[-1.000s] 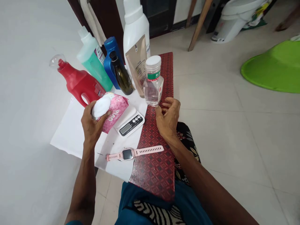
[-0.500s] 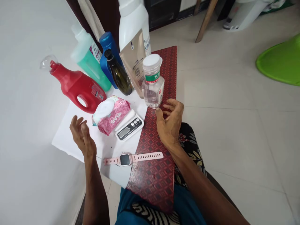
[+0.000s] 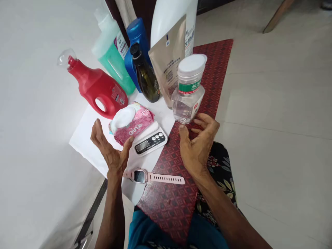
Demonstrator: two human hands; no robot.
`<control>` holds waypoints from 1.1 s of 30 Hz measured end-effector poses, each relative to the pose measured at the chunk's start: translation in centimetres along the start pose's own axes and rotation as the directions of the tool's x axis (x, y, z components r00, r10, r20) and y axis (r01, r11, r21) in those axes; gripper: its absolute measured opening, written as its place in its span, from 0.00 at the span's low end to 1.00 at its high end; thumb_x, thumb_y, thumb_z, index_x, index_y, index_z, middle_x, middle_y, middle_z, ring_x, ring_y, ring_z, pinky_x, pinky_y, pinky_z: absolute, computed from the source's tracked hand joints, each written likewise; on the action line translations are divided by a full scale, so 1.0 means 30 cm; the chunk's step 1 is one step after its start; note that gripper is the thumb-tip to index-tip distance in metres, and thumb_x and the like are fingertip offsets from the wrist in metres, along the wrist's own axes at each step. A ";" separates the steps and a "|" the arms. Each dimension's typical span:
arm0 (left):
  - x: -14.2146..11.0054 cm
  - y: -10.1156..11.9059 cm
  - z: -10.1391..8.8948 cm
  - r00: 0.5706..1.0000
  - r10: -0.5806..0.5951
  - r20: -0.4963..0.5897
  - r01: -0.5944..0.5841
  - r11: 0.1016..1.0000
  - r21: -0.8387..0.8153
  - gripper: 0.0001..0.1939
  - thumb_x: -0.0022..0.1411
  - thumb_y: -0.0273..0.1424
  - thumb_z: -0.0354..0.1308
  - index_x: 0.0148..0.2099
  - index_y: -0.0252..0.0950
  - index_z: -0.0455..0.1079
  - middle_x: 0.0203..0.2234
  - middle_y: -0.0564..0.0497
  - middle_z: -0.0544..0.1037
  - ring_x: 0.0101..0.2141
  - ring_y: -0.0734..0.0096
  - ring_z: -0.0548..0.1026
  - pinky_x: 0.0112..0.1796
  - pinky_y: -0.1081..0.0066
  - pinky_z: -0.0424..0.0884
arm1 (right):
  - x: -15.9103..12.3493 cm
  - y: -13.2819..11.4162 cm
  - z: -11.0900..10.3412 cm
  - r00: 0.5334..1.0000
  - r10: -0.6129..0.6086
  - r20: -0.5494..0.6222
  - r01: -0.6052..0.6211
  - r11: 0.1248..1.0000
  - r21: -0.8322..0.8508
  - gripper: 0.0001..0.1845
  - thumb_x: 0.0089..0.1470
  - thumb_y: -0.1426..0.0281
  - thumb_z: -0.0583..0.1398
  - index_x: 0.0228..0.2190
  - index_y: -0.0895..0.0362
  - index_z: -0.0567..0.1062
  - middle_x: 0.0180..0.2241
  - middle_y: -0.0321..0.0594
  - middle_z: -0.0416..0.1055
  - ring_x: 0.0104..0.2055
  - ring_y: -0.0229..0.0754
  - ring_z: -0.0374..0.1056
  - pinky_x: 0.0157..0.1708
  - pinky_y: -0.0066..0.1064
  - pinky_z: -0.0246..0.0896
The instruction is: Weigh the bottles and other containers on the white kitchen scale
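A pink pack of wet wipes (image 3: 137, 125) with a white lid lies on a white digital kitchen scale (image 3: 150, 143). My left hand (image 3: 112, 152) is open just in front of the pack, thumb and fingers spread, the thumb tip at the pack's near edge; whether it touches cannot be told. Beside a clear plastic jar (image 3: 188, 103) with a white cap, my right hand (image 3: 198, 147) is open and holds nothing, its fingers by the jar's base. A pink-strapped smartwatch (image 3: 140, 176) lies flat near the table's front, partly behind my left wrist.
Behind the pack stand a red detergent bottle (image 3: 97, 88), a green liquid bottle (image 3: 115, 55), a blue bottle (image 3: 135, 34), a dark pump-less bottle (image 3: 146, 77), a beige tube (image 3: 168, 58) and a big white jug (image 3: 171, 19). White paper (image 3: 85, 133) covers part of the red patterned table (image 3: 166, 193).
My left hand has moved right, close to the wipes pack, and its thumb has spread away from the fingers. My right hand stays by the jar. The camera view has shifted.
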State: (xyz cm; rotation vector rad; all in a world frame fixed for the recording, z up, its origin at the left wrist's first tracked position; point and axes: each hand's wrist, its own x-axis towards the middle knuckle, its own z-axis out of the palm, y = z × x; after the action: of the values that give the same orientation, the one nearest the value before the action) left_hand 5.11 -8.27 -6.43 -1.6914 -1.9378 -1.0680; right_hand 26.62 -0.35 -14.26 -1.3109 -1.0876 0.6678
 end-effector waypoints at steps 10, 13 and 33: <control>0.074 -0.114 0.067 0.945 0.191 0.265 -0.169 0.980 -0.104 0.54 0.61 0.61 0.71 0.80 0.47 0.58 0.69 0.35 0.67 0.68 0.40 0.68 0.66 0.40 0.70 | 0.010 0.058 0.009 0.998 0.025 -0.060 -0.023 0.999 0.022 0.31 0.48 0.61 0.64 0.54 0.51 0.65 0.57 0.53 0.68 0.54 0.50 0.74 0.50 0.50 0.78; 0.072 -0.150 0.102 0.967 0.156 0.201 -0.132 0.983 -0.128 0.42 0.65 0.58 0.70 0.73 0.44 0.69 0.58 0.39 0.75 0.59 0.50 0.75 0.59 0.48 0.77 | 0.019 0.083 0.015 0.997 0.030 -0.066 -0.031 0.999 -0.008 0.32 0.43 0.60 0.64 0.51 0.50 0.65 0.57 0.54 0.68 0.53 0.51 0.75 0.47 0.49 0.78; 0.079 -0.873 -0.179 0.892 -0.390 -0.227 0.441 0.859 0.260 0.27 0.66 0.31 0.69 0.66 0.34 0.75 0.55 0.37 0.72 0.60 0.52 0.74 0.65 0.55 0.70 | 0.023 0.107 0.013 1.000 -0.017 -0.013 0.015 0.992 -0.127 0.30 0.43 0.58 0.65 0.49 0.48 0.66 0.55 0.51 0.71 0.53 0.56 0.78 0.45 0.54 0.78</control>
State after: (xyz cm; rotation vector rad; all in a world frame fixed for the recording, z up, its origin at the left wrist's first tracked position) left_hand -21.48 -10.59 -9.27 -1.0054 -2.2746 -0.9460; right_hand 27.13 1.03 -17.23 -1.4127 -1.1428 0.5840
